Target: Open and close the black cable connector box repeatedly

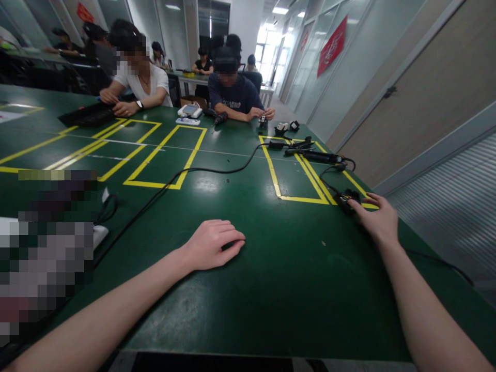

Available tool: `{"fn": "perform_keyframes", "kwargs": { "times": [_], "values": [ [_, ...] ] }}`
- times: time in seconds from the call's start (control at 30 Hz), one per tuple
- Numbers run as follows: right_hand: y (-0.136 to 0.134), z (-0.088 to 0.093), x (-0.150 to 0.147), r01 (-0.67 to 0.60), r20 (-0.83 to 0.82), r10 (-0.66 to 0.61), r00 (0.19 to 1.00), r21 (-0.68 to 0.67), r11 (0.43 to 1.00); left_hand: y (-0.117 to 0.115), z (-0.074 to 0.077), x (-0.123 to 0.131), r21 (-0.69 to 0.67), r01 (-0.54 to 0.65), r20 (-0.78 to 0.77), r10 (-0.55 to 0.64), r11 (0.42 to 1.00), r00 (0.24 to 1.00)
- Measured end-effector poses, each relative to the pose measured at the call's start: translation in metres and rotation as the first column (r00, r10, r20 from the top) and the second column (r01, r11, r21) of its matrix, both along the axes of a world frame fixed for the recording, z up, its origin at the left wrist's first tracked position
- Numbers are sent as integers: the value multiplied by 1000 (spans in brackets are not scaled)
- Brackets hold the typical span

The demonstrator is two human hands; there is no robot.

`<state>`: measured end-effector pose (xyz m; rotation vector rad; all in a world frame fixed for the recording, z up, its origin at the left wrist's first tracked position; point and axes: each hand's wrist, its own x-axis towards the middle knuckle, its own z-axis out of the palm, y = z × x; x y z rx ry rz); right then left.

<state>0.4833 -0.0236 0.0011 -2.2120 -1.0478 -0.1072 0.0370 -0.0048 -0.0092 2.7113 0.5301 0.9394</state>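
My left hand (217, 245) rests palm down on the green table (271, 289), its fingers loosely bent, a gap showing between thumb and index finger. Nothing can be seen in it. At the right edge of the table, my right hand (382, 219) grips a small black device (346, 200) with thin coloured wires showing on top. The thumb lies on its near side, and the fingers reach around its right side, partly hidden. A cable (327, 175) runs from the device up to a long black bar-shaped part (321, 156) lying behind it.
A black cable (205, 169) crosses the table to the left. Yellow tape (273, 173) marks rectangles. Across the table, one person (149, 88) handles a black tray (87, 114), another person (238, 93) a small part. A drill (220, 119) lies between them. A wall borders the right.
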Motion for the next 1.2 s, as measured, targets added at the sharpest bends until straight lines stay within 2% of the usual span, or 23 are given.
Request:
{"fn": "perform_keyframes", "kwargs": {
  "times": [0.17,0.33,0.5,0.67,0.77,0.83,0.9,0.93,0.97,1.0,1.1,1.13,1.17,1.2],
  "values": [
    [-1,5,-2,-11,-29,13,1000,99,995,0,0,0,6,7,10,-7,1000,1000],
    [5,1,-4,-17,-54,16,998,-21,1000,0,-2,0,22,-2,-1,2,1000,1000],
    [10,-8,3,-57,-20,56,998,-70,996,0,-3,0,25,0,3,0,1000,1000],
    [13,-15,-1,-151,49,156,987,-87,985,0,-2,0,7,4,-6,-4,1000,1000],
    [16,-18,-22,-242,58,249,967,-106,964,0,-1,1,5,8,-7,-8,1000,1000],
    [16,-20,-46,-362,49,368,929,-106,926,-1,-1,1,-1,5,-11,-5,1000,1000],
    [13,-20,-76,-534,22,538,843,-96,840,-1,0,0,-10,-3,-6,3,1000,1000],
    [9,-20,-93,-631,13,633,774,-73,773,-1,1,0,-13,-7,0,7,1000,1000],
    [4,-19,-109,-728,2,729,684,-54,683,-1,2,0,-12,-12,10,12,1000,1000],
    [-3,-18,-126,-823,-16,823,568,-39,567,-1,2,0,-7,-19,24,19,1000,1000],
    [-24,-13,-166,-988,-61,986,155,8,156,-2,4,-1,21,-38,61,36,999,997],
    [-30,-11,-175,-998,-73,996,56,16,57,-2,4,-2,24,-31,67,29,999,997],
    [-35,-9,-181,-1000,-73,997,-10,18,-9,-2,4,-2,20,-13,63,11,1000,998],
    [-38,-8,-185,-999,-65,997,-43,10,-43,-2,4,-2,9,12,50,-13,1000,999]
  ]
}}
